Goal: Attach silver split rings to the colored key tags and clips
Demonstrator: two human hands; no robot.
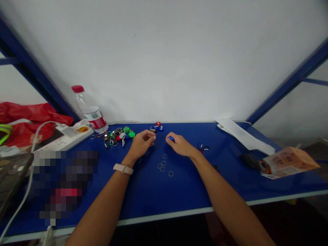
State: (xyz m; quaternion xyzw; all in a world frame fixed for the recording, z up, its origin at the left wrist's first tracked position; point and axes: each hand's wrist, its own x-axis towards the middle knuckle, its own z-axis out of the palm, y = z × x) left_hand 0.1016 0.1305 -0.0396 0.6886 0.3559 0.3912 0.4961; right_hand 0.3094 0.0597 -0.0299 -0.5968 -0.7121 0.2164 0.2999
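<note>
Over the middle of the blue table (151, 201), my left hand (142, 144) has its fingertips pinched together around something small and shiny that I cannot make out. A blue object (171, 139) is gripped between the thumb and fingers of my right hand (180, 145), a short way to the right. Several metal rings (163, 163) lie on the table below and between both hands. Past the hands are a few red and blue pieces (159, 127). A pile of round keychain pieces (119, 136) in green, red and silver sits left of my left hand.
A water bottle (95, 118) and a white power strip (69, 138) stand at the left. Carabiners (203, 147) lie right of my right hand. Farther right are white paper (243, 136), a dark object (249, 161) and an orange-and-white packet (288, 163).
</note>
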